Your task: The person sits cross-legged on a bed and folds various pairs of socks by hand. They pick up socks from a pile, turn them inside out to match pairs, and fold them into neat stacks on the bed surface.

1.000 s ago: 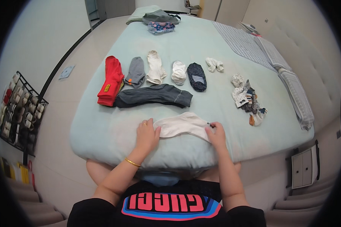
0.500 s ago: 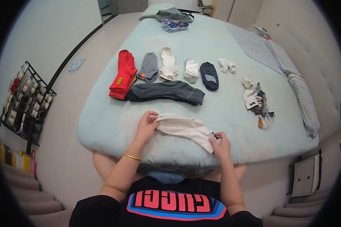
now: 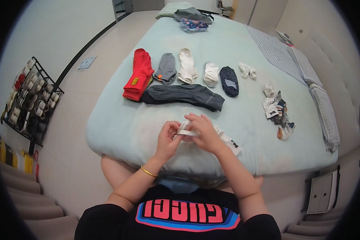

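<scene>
Above the near edge of the bed, my left hand pinches one end of a white sock. My right hand is at the same end, its fingers curled over the fabric and covering much of it. The sock's other end, with a small dark bow-like mark, trails out to the right behind my right wrist. Just beyond my hands lies a long dark grey sock. Folded red socks are to its left.
Behind lie grey socks, white socks, a white bundle and a dark speckled sock bundle. Small white socks and a patterned sock pile sit to the right. A shoe rack stands at left.
My right hand has moved left from the sock's far end to the end by my left hand. The stretched sock is now bunched between them. The view has shifted slightly.
</scene>
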`<state>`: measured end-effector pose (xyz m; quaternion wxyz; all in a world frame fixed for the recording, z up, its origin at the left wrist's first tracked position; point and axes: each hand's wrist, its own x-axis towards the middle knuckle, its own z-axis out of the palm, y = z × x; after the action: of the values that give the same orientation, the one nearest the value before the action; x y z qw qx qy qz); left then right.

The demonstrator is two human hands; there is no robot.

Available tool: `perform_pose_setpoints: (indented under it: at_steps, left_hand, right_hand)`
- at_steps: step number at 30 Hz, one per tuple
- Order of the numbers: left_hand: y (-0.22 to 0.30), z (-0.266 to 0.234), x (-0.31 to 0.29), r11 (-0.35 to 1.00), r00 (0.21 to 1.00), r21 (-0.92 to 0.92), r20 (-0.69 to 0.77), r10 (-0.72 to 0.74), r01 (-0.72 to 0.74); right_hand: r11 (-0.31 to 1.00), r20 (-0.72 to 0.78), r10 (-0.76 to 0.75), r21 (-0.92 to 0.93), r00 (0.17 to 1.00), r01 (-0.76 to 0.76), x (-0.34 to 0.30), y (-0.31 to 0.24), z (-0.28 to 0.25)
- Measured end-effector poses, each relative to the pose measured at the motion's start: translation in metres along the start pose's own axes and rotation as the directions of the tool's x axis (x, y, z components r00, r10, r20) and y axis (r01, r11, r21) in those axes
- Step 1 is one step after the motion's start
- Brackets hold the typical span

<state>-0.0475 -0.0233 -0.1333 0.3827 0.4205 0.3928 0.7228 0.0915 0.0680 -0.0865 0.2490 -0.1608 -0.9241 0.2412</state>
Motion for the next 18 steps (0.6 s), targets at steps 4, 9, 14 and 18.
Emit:
perform_pose_setpoints:
  at_steps: [4, 9, 14, 18]
  left_hand:
    - [-0.017, -0.01, 0.001, 0.989, 0.987, -0.043, -0.072, -0.146, 0.143]
    - [-0.026, -0.014, 0.002, 0.969, 0.954, -0.118, -0.183, -0.238, 0.219]
    - [-0.027, -0.022, 0.003, 0.92, 0.965, -0.331, -0.083, -0.248, 0.208]
    - [-0.026, -0.021, 0.003, 0.891, 0.93, -0.278, 0.026, -0.367, 0.359]
  right_hand:
    - [0.806, 0.318, 0.363, 0.365, 0.876, -0.466, 0.029, 0.017, -0.005]
    - [0.743, 0.38, 0.277, 0.497, 0.883, -0.447, 0.05, 0.052, 0.003]
    - [0.728, 0.394, 0.262, 0.519, 0.881, -0.449, 0.057, 0.061, 0.006]
    - [0.643, 0.289, 0.312, 0.637, 0.905, -0.425, 0.043, 0.075, 0.018]
